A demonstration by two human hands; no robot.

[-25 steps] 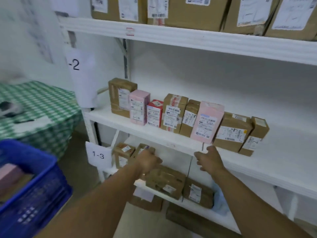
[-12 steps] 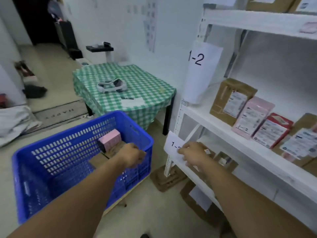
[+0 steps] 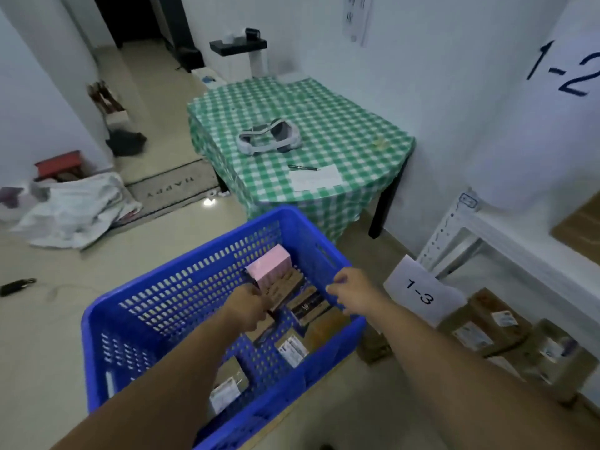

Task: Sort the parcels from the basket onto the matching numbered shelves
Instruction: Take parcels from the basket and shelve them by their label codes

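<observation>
The blue basket (image 3: pixel 152 306) stands on the floor in front of me. It holds a pink parcel (image 3: pixel 269 264) on top of brown parcels (image 3: pixel 285 287), plus labelled brown parcels (image 3: pixel 292 349) nearer me. My left hand (image 3: pixel 250 303) is down inside the basket, fingers curled against the parcels just below the pink one; its grip is hidden. My right hand (image 3: pixel 354 290) hovers over the basket's right rim, fingers loosely apart and holding nothing. At the right stands the white shelf (image 3: pixel 506 235) with paper signs "1-3" (image 3: pixel 418 293) and "1-2" (image 3: pixel 565 69).
Brown parcels (image 3: pixel 487 323) sit on the low "1-3" shelf, and another parcel (image 3: pixel 373 345) lies on the floor beside the basket. Behind the basket is a green checked table (image 3: pixel 324 102) with a headset (image 3: pixel 269 138), pen and paper. A white bag (image 3: pixel 74 209) and doormat (image 3: pixel 172 186) lie left.
My view has swung from the shelf to the basket. My left hand has gone down among the basket's parcels, and my right hand has come from the shelf edge to the basket's rim.
</observation>
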